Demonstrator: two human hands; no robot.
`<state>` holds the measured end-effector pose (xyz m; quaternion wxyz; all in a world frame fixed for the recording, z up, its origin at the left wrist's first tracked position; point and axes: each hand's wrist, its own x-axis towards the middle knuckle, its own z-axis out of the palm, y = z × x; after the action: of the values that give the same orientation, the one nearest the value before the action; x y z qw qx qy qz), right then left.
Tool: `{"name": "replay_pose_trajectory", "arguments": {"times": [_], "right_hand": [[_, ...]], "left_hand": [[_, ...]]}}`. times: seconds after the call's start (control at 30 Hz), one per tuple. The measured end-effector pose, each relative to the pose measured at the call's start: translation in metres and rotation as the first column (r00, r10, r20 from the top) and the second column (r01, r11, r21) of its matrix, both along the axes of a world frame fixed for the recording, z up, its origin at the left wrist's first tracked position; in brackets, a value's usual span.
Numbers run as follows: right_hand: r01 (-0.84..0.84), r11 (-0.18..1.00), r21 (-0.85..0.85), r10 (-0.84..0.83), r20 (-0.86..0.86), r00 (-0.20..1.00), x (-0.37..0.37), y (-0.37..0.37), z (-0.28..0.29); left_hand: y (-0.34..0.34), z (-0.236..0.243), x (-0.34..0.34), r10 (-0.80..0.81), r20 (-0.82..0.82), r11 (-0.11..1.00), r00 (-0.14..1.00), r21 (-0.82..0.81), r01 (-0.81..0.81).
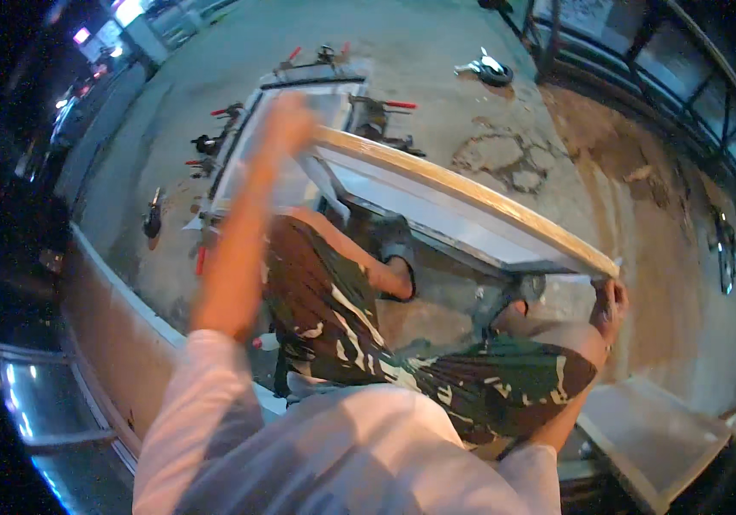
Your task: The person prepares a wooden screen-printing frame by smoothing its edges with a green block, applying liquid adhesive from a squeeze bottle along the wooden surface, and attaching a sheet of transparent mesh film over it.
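A framed panel [471,196] stands on edge across my front, with a wood-toned top edge and a whitish inner face. Its right end is gripped by my right hand [610,311], the fingers wrapped around the corner. My left hand [289,124] is at the panel's far left end, smeared by motion, so its fingers and whether it touches the panel cannot be made out. Beyond and to the left, a flat pale frame [312,101] lies low on the ground, ringed by several clamps [207,143] with red handles. My left hand partly covers that frame.
My feet are on the concrete behind the panel. A round black thing with a silver tool [492,74] lies far off. Another tool [153,215] lies at left, beyond a low ledge [119,330]. Metal railings [642,64] stand far right; another framed panel [660,438] is near right.
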<state>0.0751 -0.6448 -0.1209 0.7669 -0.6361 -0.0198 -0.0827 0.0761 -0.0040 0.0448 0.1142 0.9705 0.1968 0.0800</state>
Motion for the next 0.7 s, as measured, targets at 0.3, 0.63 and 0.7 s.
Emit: {"name": "replay_pose_trajectory", "arguments": {"times": [0.3,0.63,0.7], "right_hand": [[-0.027,0.989,0.147,0.031,-0.028,0.999,0.016,0.007,0.000],[-0.151,0.965,0.216,0.148,0.031,0.989,0.009,0.004,-0.007],[-0.122,0.989,0.088,0.125,-0.021,0.992,0.006,-0.003,-0.042]], "left_hand": [[-0.090,0.002,-0.036,-0.246,0.639,0.934,0.729,-0.045,0.355],[0.227,-0.018,-0.126,0.176,0.445,0.981,0.878,-0.007,-0.193],[0.281,-0.022,-0.189,0.165,0.446,0.943,0.880,0.191,-0.274]]}}
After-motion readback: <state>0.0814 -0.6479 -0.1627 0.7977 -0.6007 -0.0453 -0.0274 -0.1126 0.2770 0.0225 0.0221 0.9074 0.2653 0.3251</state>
